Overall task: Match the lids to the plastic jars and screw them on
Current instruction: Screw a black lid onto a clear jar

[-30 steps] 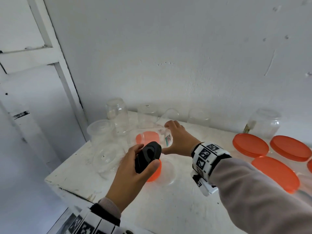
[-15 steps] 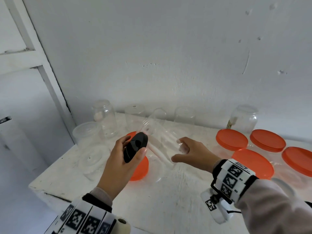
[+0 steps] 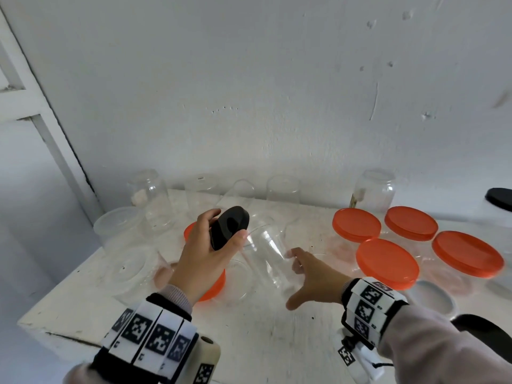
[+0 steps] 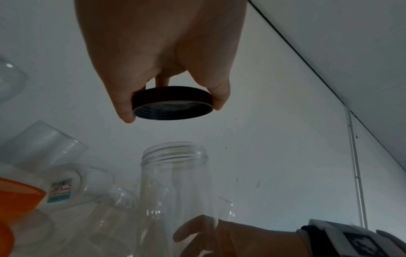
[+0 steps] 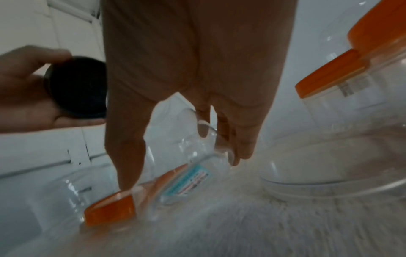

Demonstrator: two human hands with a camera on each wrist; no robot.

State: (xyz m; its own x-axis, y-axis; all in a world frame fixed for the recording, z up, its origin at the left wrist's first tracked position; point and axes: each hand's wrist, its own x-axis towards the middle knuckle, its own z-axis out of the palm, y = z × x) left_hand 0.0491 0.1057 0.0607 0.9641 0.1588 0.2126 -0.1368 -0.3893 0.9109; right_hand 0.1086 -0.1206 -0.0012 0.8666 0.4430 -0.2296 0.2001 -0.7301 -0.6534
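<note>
Bench (image 3: 263, 336): white, scuffed, set against a white wall; its near left corner shows bare board, and a bare strip runs along the near edge between the two wrists.

Left hand (image 3: 199, 261): raised above the bench's left-centre, thumb and fingers curled round the rim of a black lid (image 3: 228, 230) (threaded inside, open face tilted down in the left wrist view).

Right hand (image 3: 313, 275): fingers wrapped behind the lower body of a clear jar (image 3: 266, 253), thumb spread apart on the near side; grip on the jar appears light. The jar is tilted, its open threaded mouth pointing toward the black lid, with a gap between mouth and lid; nothing visible inside.

Left edge: wide clear tub (image 3: 122, 231) and other clear containers, partly overlapping, contents not discernible. One orange-lidded jar (image 3: 213, 286) lies behind the left hand, mostly hidden.

Far edge, along the wall: row of clear jars (image 3: 282, 189), uncapped.

Right side: four jars closed with orange lids (image 3: 386, 261), clustered close together.

Far right edge: another black lid (image 3: 500, 198), partly cut off.
</note>
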